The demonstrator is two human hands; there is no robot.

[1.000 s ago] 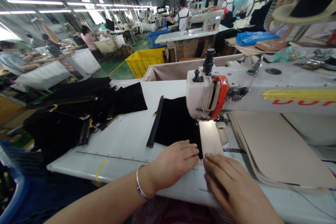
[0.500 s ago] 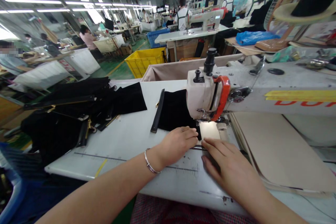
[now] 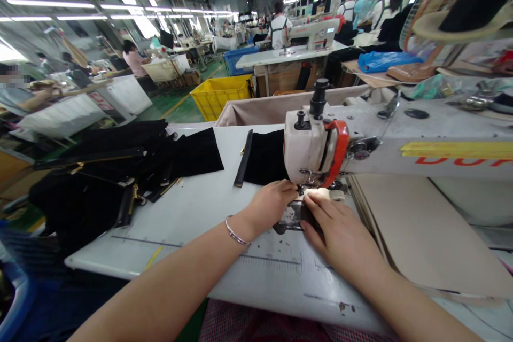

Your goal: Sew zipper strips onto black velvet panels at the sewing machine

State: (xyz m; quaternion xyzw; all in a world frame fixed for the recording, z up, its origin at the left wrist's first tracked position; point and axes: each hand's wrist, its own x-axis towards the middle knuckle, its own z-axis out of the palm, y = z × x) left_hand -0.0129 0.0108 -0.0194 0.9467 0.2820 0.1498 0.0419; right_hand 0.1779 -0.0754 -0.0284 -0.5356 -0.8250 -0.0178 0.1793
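A black fabric piece (image 3: 264, 157) with a dark zipper strip (image 3: 243, 157) along its left edge runs under the head of a sewing machine (image 3: 306, 147). My left hand (image 3: 270, 206) is at the fabric's near edge, left of the presser foot, its fingers bent and close together on the cloth; the thumb is hidden. My right hand (image 3: 340, 235) lies with fingers stretched out, their tips on a small, brightly lit pale piece (image 3: 320, 192) beside the needle area. The needle itself is hard to make out.
Black pieces with zippers (image 3: 100, 171) are heaped at the left of the table (image 3: 192, 219). Beige panels (image 3: 425, 230) are stacked under the machine arm. A blue bin (image 3: 24, 299) stands lower left, a yellow crate (image 3: 220, 96) beyond the table. Other people work farther back.
Both hands have moved slightly away from me toward the machine, and the fabric has fed farther under its head. A metal plate in front of the needle is now uncovered.
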